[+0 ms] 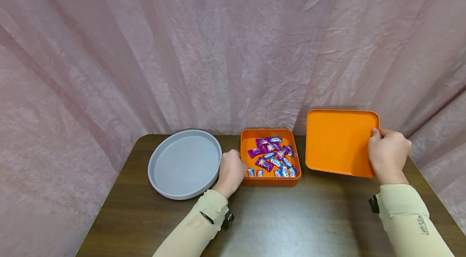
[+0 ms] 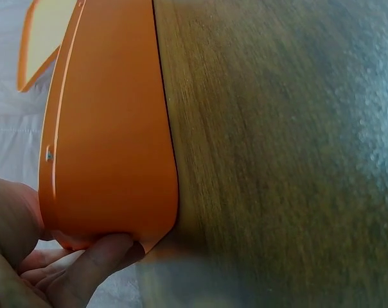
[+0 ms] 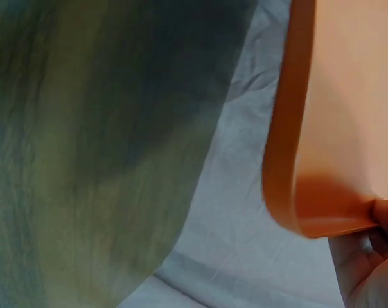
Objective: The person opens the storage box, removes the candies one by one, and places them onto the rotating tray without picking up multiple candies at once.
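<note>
An orange square box (image 1: 271,182) stands on the table, with purple-wrapped candies (image 1: 264,164) and blue-and-white wrapped candies (image 1: 285,171) inside. My left hand (image 1: 232,169) grips its left side near the front corner. In the left wrist view, the thumb lies at the rim and the fingers (image 2: 94,266) curl against the side wall of the box (image 2: 110,128). Off to the right, my right hand (image 1: 389,151) pinches the right edge of an orange lid (image 1: 340,141), thumb on its inner face. The lid (image 3: 348,115) is tilted up above the table, its hollow side towards me.
A round grey tray (image 1: 183,166) lies left of the box, close to my left forearm. The brown wooden table (image 1: 291,220) ends at a pink curtain (image 1: 233,46) hanging behind it.
</note>
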`<act>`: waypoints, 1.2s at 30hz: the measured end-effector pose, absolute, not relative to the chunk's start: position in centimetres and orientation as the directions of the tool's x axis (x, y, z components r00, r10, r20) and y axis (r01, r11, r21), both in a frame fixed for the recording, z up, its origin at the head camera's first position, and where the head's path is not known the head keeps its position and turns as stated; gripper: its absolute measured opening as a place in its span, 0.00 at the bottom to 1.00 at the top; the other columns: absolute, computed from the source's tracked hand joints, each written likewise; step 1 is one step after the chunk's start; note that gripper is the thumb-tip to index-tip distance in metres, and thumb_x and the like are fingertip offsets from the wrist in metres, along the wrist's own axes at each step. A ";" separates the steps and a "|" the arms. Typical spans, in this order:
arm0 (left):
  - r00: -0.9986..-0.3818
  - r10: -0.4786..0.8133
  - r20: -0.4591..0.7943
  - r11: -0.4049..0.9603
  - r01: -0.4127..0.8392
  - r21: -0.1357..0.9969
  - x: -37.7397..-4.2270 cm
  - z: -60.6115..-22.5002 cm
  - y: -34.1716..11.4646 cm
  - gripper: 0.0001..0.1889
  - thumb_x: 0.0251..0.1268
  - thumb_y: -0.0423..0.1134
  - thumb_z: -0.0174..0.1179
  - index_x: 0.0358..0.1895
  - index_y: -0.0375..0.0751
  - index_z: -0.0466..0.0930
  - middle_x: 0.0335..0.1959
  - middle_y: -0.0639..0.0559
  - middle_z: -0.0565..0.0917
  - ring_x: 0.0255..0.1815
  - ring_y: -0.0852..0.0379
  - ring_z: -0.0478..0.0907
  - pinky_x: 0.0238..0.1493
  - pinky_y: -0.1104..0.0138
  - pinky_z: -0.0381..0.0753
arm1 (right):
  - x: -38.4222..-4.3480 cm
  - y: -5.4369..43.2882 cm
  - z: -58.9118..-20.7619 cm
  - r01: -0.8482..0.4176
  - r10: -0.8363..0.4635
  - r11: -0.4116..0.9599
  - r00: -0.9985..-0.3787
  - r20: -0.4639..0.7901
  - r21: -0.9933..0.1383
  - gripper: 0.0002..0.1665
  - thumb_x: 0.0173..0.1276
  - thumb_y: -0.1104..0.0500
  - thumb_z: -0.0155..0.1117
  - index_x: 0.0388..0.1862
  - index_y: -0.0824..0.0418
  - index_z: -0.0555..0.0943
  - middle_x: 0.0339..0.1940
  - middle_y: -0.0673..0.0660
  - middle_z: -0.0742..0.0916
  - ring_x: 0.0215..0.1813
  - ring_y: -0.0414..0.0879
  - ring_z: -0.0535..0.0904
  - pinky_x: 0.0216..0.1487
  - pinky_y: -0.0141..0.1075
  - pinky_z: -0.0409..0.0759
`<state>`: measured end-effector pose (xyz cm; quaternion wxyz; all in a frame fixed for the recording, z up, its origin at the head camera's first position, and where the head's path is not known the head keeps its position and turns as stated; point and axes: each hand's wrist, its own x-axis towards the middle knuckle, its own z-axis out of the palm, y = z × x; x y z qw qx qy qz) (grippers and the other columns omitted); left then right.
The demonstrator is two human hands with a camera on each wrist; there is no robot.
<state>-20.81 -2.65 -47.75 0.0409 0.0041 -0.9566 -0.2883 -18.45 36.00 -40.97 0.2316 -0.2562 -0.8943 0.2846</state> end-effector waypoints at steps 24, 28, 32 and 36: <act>-0.993 -0.023 0.115 0.868 0.037 0.495 -21.0 -47.8 -2.1 0.04 0.52 0.32 0.60 0.27 0.36 0.84 0.22 0.47 0.85 0.19 0.58 0.79 0.20 0.66 0.79 | -20.7 37.7 -44.2 0.417 0.451 0.820 -0.892 -0.005 -0.391 0.25 0.65 0.53 0.51 0.35 0.77 0.80 0.36 0.80 0.80 0.33 0.73 0.74 0.25 0.52 0.72; -0.991 -0.011 0.134 0.877 0.055 0.477 -20.9 -47.8 -2.2 0.04 0.52 0.32 0.60 0.27 0.35 0.84 0.23 0.46 0.85 0.21 0.56 0.80 0.21 0.65 0.79 | -20.8 37.7 -44.8 0.410 0.435 0.834 -0.900 -0.017 -0.369 0.26 0.65 0.52 0.51 0.33 0.78 0.79 0.33 0.79 0.80 0.31 0.71 0.74 0.24 0.51 0.72; -0.991 -0.010 0.133 0.879 0.054 0.473 -20.8 -47.9 -2.3 0.04 0.53 0.32 0.61 0.27 0.35 0.84 0.24 0.46 0.85 0.22 0.55 0.81 0.22 0.65 0.80 | -20.8 37.6 -45.2 0.421 0.434 0.832 -0.900 -0.048 -0.363 0.26 0.65 0.52 0.51 0.32 0.77 0.79 0.32 0.78 0.80 0.30 0.69 0.75 0.23 0.49 0.72; -0.992 -0.022 0.122 0.874 0.040 0.483 -20.6 -48.0 -2.3 0.04 0.53 0.33 0.62 0.27 0.35 0.84 0.24 0.46 0.86 0.21 0.55 0.81 0.22 0.65 0.80 | -20.9 37.7 -45.9 0.415 0.426 0.839 -0.903 -0.049 -0.353 0.24 0.64 0.52 0.53 0.32 0.76 0.78 0.34 0.79 0.80 0.30 0.71 0.75 0.24 0.51 0.72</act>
